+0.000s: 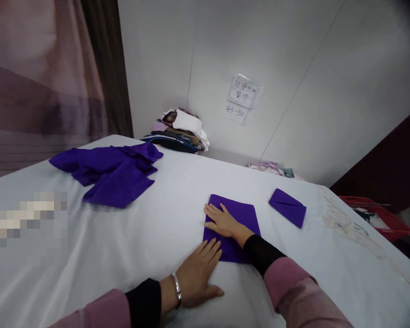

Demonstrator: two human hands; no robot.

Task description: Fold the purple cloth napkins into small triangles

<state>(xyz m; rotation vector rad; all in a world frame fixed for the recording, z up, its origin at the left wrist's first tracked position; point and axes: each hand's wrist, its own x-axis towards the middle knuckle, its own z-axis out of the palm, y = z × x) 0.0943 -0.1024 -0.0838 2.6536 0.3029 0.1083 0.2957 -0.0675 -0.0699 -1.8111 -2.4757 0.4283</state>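
Note:
A purple cloth napkin [237, 207] lies folded into a flat, roughly square shape on the white-covered table [177, 182]. My right hand [222, 221] rests on its upper left part, fingers stretched out and pressing flat. With its fingertips on the napkin's lower left edge, my left hand [200, 273] lies open, thumb spread away over the white cover. A smaller folded purple napkin [287, 207] sits apart to the right. Off to the left is a loose, crumpled pile of purple cloths [114, 168].
A stack of folded clothes [181, 130] is against the wall behind the table, with more folded fabric [268, 167] further right. Handwritten paper signs [242, 93] hang on the wall. A red basket [379, 218] stands past the table's right edge. A curtain [48, 82] hangs at left.

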